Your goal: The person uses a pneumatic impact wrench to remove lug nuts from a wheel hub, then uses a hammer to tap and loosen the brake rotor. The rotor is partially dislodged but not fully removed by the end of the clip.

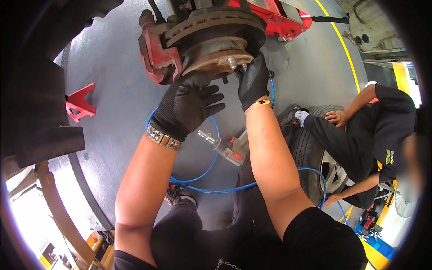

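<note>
A rusty brake disc (216, 24) with its wheel hub (216, 63) stands at the top middle, and metal wheel studs (232, 63) stick out of the hub. Beside the disc on the left is a red brake caliper (164, 58). My left hand (186, 103), in a black glove, is at the hub's lower left edge with its fingers stretched apart and nothing in them. Also gloved in black, my right hand (255, 83) curls its fingers against the hub's right side by a stud; what they hold is hidden. An impact wrench (234, 148) with a socket lies on the floor below my hands.
A blue air hose (220, 191) loops across the floor. To the right, another person crouches with hands on a wheel with a tyre (310, 148). A red jack stand (81, 102) is at left, and a red floor jack (283, 20) is beyond the disc.
</note>
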Action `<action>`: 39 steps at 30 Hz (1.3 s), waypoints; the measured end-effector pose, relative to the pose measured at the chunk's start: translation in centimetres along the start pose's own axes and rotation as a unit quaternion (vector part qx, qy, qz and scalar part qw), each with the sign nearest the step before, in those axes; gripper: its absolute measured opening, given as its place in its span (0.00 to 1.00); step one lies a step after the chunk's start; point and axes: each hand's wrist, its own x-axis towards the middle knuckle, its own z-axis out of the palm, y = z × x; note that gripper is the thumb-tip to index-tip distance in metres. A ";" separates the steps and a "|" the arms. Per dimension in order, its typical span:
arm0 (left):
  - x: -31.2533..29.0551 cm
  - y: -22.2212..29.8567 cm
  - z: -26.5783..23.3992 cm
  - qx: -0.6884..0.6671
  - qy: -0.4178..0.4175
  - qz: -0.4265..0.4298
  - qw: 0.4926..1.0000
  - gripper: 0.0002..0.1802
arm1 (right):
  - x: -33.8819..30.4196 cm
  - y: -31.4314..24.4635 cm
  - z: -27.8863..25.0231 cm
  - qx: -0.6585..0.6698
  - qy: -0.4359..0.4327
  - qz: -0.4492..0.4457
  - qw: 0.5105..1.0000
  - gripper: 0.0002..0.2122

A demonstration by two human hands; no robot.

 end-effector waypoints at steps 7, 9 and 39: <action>0.8 -1.2 1.4 -0.011 0.065 0.013 0.998 0.18 | 1.1 1.0 -2.4 -0.133 -0.037 -0.080 0.987 0.18; 1.0 -1.7 0.3 -0.016 0.024 0.022 0.999 0.17 | 0.4 0.0 -3.1 -0.126 -0.092 -0.047 0.987 0.17; 2.0 -2.0 -1.3 -0.032 -0.184 -0.020 0.982 0.27 | 5.8 -25.9 -36.3 -0.390 0.197 -0.226 0.871 0.24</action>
